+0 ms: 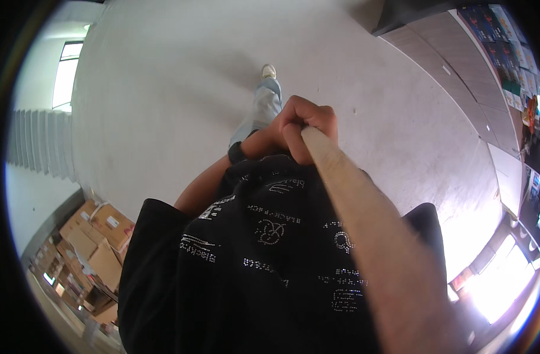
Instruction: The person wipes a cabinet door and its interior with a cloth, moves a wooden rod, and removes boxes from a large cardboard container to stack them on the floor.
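Observation:
My left hand [310, 123] is closed in a fist in front of my body, with a dark band on its wrist. Its fingers wrap round a pale wooden pole [364, 206]. From the fist the pole slants up towards the camera and leaves the picture at the lower right, blurred at the near part. Whatever part of the pole lies beyond the fist is hidden. My right hand does not show; only the black sleeve [426, 227] on that side is visible.
Pale grey floor [181, 76] spreads ahead of me, with my shoe [268, 72] on it. Cardboard boxes [99, 236] are piled at the left, below a ribbed grey panel [40, 141]. Along the right run low cabinets [452, 76] with packages [506, 53] on top.

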The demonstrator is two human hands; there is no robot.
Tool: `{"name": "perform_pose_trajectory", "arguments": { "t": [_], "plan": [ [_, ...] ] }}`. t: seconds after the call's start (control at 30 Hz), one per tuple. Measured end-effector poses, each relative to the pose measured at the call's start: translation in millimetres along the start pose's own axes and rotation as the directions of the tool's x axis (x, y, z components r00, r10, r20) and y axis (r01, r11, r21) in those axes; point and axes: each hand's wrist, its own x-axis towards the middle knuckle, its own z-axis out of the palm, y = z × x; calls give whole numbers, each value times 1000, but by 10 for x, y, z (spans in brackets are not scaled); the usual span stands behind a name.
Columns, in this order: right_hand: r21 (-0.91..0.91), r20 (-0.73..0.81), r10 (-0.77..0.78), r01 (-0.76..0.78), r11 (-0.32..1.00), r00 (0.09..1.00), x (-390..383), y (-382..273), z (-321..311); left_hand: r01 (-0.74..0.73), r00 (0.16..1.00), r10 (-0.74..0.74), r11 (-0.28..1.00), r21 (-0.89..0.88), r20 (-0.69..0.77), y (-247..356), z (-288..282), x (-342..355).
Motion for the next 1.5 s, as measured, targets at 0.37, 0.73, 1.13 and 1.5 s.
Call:
{"name": "perform_pose_trajectory", "arguments": {
  "t": [0.37, 0.73, 1.13, 1.5],
  "plan": [
    [-23, -52, -26, 25, 999, 998, 2413, -283, -47, 38, 990, -31, 998, -44, 139, -61, -2108, 1366],
    [-30, 7, -77, 77, 997, 997, 4609, -174, -696, 76, 996, -72, 995, -61, 60, -444, -3511, 3008],
    [0, 0, -71, 71, 998, 998, 6922, -349, -1510, 70, 993, -79, 992, -104, -83, -686, -4776, 5247],
    [-125, -19, -106, 103, 987, 994, 9815, 98, -1970, 85, 994, -93, 989, -125, -55, -1056, -6992, 7397]
  ]
}}
